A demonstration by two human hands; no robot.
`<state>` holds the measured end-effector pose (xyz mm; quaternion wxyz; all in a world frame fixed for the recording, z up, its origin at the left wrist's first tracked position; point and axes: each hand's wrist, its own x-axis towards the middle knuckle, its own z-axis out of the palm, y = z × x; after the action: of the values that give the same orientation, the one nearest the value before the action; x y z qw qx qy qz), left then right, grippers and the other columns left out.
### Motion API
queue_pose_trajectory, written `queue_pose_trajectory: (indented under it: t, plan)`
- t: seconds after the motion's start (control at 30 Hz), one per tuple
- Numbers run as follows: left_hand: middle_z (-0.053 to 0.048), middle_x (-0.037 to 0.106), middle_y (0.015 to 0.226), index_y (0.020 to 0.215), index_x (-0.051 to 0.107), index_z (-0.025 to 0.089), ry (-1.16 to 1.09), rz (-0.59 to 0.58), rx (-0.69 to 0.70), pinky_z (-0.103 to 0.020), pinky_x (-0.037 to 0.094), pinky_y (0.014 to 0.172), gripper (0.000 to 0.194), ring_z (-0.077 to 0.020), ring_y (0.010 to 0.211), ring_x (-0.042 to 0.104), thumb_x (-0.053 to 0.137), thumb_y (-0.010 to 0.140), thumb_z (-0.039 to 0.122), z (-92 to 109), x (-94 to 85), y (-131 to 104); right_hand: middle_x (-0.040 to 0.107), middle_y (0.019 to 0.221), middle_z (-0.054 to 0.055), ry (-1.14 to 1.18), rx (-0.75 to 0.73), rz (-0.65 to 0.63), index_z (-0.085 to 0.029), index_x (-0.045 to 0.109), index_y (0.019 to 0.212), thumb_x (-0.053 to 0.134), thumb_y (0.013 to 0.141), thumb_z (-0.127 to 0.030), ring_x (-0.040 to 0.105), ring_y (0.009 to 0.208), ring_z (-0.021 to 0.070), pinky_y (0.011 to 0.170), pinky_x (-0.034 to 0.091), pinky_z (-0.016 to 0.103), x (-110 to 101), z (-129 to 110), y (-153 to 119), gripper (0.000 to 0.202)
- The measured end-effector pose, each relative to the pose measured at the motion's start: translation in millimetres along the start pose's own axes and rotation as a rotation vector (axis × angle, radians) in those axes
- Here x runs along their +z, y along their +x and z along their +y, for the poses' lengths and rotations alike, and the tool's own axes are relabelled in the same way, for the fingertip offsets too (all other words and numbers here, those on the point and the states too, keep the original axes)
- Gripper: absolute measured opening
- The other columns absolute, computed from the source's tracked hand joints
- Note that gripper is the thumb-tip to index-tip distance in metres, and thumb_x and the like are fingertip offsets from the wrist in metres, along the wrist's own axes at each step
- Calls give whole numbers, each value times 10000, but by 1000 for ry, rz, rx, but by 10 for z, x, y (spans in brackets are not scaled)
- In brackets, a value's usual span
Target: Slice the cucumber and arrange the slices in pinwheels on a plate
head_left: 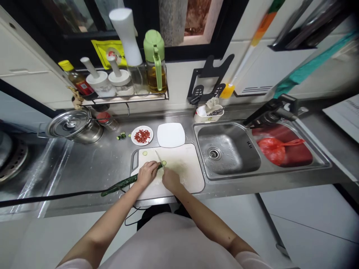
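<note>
A long dark green cucumber (123, 184) lies across the left side of the white cutting board (193, 175), its far end sticking out past the board's left edge. My left hand (148, 173) is closed over the cucumber near its cut end. In my right hand (171, 180) is a knife (159, 156), its blade pointing away from me against that cut end. One pale cucumber slice (164, 163) sits right at the blade. Another slice (145, 153) rests at the board's upper left. The knife's handle is hidden inside my fist.
Behind the board stand a plate of chopped red pieces (142, 135) and a white square plate (171, 135). Cucumber scraps (121, 136) lie to their left, near a lidded steel pot (75, 127). A double sink (227, 149) with a red bag (271, 149) is on the right. A black cord (56, 198) crosses the counter.
</note>
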<state>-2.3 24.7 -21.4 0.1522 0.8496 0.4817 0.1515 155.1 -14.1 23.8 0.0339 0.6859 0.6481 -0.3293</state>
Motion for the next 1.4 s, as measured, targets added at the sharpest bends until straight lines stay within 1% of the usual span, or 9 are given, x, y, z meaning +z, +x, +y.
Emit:
queue_pose_trajectory:
  t: [0.47, 0.63, 0.77, 0.97, 1.03, 1.13, 1.23, 1.3, 1.4]
  plan:
    - [-32, 656, 1098, 1132, 656, 289, 17, 22, -2, -299, 479, 853, 287, -172, 968, 574, 436, 950, 268, 49, -30, -63, 688, 994, 149, -10, 22, 22, -116, 558, 1182, 387, 913, -131, 651, 1016, 231, 815, 474, 296, 0, -25, -94, 318]
    - [-33, 667, 1088, 1120, 645, 267, 9, 48, -84, -308, 476, 845, 279, -182, 965, 588, 428, 946, 252, 144, -46, -88, 680, 1008, 156, -47, 37, -23, -114, 577, 1141, 398, 907, -143, 648, 1001, 238, 798, 467, 308, -55, 33, -212, 296]
    - [-34, 677, 1067, 1101, 644, 253, -37, 97, -187, -313, 474, 841, 273, -189, 970, 601, 423, 941, 236, 209, -31, -94, 684, 989, 133, -55, 50, -37, -131, 573, 1147, 402, 912, -167, 647, 951, 225, 750, 445, 292, -152, 132, -372, 292]
    - [-18, 688, 1078, 1060, 659, 259, -104, 114, -297, -311, 468, 844, 279, -185, 991, 610, 418, 928, 218, 254, -29, -60, 694, 946, 95, -14, 102, 55, -166, 586, 1074, 365, 922, -186, 635, 861, 196, 660, 370, 258, -282, 400, -548, 269]
    - [-18, 693, 1072, 1044, 664, 256, -116, 127, -349, -315, 461, 855, 271, -187, 992, 612, 415, 938, 263, 290, -39, -37, 697, 935, 89, -8, 123, 84, -172, 590, 1058, 366, 920, -190, 632, 857, 191, 640, 344, 253, -306, 496, -561, 264]
    - [-29, 696, 1064, 1067, 656, 253, -110, 132, -412, -332, 444, 878, 291, -207, 999, 608, 467, 920, 419, 367, -55, 19, 701, 928, 84, 0, 140, 115, -172, 596, 1049, 371, 916, -188, 629, 854, 184, 628, 320, 252, -326, 610, -563, 262]
    - [-53, 688, 1070, 1108, 645, 249, -59, 82, -408, -368, 408, 928, 366, -236, 1022, 592, 528, 869, 501, 446, -54, 107, 705, 911, 81, 11, 152, 137, -170, 605, 1041, 367, 916, -190, 629, 836, 179, 622, 313, 251, -329, 682, -564, 269]
    - [-73, 678, 1071, 1102, 651, 243, -3, 42, -394, -418, 357, 986, 348, -257, 1047, 571, 537, 864, 469, 490, -41, 180, 707, 908, 80, 19, 161, 146, -172, 608, 1040, 370, 914, -189, 630, 830, 177, 621, 312, 247, -325, 713, -565, 271]
    - [-107, 656, 1072, 1046, 669, 220, 87, -6, -396, -514, 235, 1063, 263, -285, 1080, 527, 531, 867, 356, 546, -13, 294, 711, 919, 78, 26, 163, 147, -174, 611, 1048, 377, 917, -194, 629, 826, 170, 626, 314, 238, -320, 745, -561, 269]
